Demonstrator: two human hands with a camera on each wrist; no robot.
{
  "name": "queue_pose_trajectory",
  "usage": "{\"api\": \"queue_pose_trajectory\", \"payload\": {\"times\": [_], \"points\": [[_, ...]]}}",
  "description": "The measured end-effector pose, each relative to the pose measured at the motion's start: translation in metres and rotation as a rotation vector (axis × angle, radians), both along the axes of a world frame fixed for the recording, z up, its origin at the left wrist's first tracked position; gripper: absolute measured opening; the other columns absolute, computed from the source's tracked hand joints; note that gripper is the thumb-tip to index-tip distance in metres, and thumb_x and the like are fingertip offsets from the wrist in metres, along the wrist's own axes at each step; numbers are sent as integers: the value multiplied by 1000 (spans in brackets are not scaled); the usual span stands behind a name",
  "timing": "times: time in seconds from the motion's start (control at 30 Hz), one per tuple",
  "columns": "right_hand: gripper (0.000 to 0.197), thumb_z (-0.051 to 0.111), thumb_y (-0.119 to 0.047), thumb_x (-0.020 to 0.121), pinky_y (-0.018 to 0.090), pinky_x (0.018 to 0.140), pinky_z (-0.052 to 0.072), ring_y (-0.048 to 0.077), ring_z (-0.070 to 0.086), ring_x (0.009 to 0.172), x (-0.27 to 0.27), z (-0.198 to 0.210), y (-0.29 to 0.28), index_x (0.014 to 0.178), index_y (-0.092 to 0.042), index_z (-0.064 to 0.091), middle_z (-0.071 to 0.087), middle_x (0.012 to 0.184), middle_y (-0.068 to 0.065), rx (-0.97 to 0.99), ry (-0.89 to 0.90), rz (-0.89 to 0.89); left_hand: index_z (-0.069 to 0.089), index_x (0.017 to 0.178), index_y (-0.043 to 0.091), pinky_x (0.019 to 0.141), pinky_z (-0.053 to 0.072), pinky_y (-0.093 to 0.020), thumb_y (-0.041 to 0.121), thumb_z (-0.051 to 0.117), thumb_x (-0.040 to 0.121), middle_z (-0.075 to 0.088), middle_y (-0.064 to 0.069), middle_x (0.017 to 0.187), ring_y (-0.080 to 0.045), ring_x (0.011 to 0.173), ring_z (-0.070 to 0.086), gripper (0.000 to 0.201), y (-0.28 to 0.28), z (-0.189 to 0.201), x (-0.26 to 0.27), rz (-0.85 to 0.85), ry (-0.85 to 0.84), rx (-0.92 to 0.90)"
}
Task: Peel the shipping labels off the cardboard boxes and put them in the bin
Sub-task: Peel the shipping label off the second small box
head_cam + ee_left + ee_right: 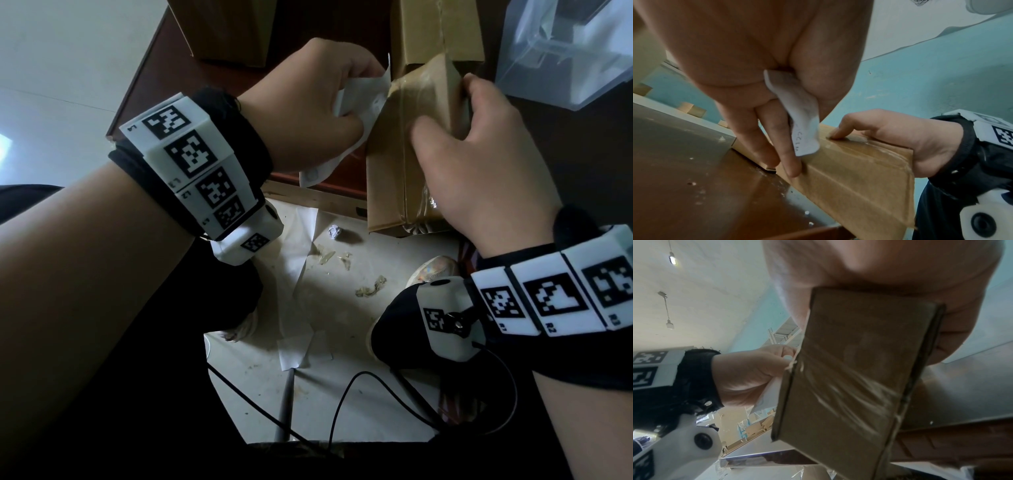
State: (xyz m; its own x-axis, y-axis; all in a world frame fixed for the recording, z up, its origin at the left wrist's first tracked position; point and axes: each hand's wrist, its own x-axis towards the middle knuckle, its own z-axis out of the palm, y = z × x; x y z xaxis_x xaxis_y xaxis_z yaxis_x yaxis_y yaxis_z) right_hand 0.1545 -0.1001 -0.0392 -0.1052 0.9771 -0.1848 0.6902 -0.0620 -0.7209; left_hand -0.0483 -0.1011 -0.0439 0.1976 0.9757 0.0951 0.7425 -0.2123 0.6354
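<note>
The label [356, 102] hangs off the left face of the box [407, 147], most of it already free and bunched in my left hand [308, 106]; it is joined to the cardboard only along the upper left edge, under a strip of glossy tape. The box lies with its long axis running away from me, its near end jutting past the worktop [150, 72] edge. So the label is to the left of the box and my left hand is the nearer one; I judge the pull must go leftward, away from the box.

The label is white, creased and curled, with faint handwriting on its loose tip in the left wrist view.

My left hand is curled tight round the label, thumb pinching it against the fingers. My right hand [479, 150] grips the box from the right, thumb on the taped top, fingers wrapped over the far side.

I cannot see a bin.
</note>
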Motion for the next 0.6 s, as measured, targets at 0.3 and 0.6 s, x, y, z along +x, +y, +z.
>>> {"api": "queue_pose_trajectory", "payload": {"times": [0.3, 0.6], "points": [[65, 53, -50, 100, 24, 63, 40, 2, 61, 91, 0, -1, 1, 160, -31, 37, 61, 122, -15, 0, -9, 8, 62, 129, 10, 61, 49, -3, 18, 54, 90, 64, 3, 112, 3, 85, 63, 41, -1, 3, 1, -37, -60, -27], [31, 49, -47, 101, 29, 63, 41, 3, 62, 83, 3, 8, 3, 126, -35, 62, 67, 97, -12, -68, 17, -13, 62, 130, 10, 63, 48, -2, 15, 55, 89, 64, 4, 111, 0, 85, 64, 42, -2, 10, 2, 2, -60, -20]]}}
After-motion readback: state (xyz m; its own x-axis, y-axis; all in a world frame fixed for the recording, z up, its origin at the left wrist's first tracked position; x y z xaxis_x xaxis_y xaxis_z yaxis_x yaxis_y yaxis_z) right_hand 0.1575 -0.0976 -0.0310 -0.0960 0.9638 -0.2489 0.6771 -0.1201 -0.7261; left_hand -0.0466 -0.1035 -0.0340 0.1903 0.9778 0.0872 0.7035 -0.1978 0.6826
